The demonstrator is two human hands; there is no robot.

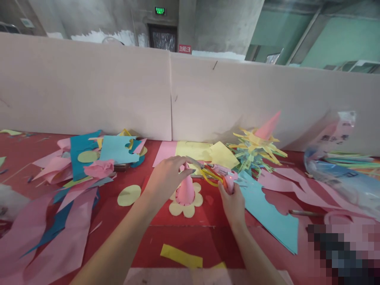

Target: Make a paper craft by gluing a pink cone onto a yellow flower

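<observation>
Left hand (179,168) pinches tip of pink cone (185,192), fingers nearly closed; right hand (232,200) curls around pink tool (227,176), probably glue gun.

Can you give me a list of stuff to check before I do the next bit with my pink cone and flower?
1. Cone standing upright on the middle of the flower: ok.
2. Left hand near the cone, fingers at its top: ok.
3. Pink tool held in the right hand: ok.
4. Tool switched on or hot: cannot tell.
5. Cone stuck firmly to the flower: cannot tell.
6. Loose paper tidied away: not ok, a yellow strip lies in front.
</observation>
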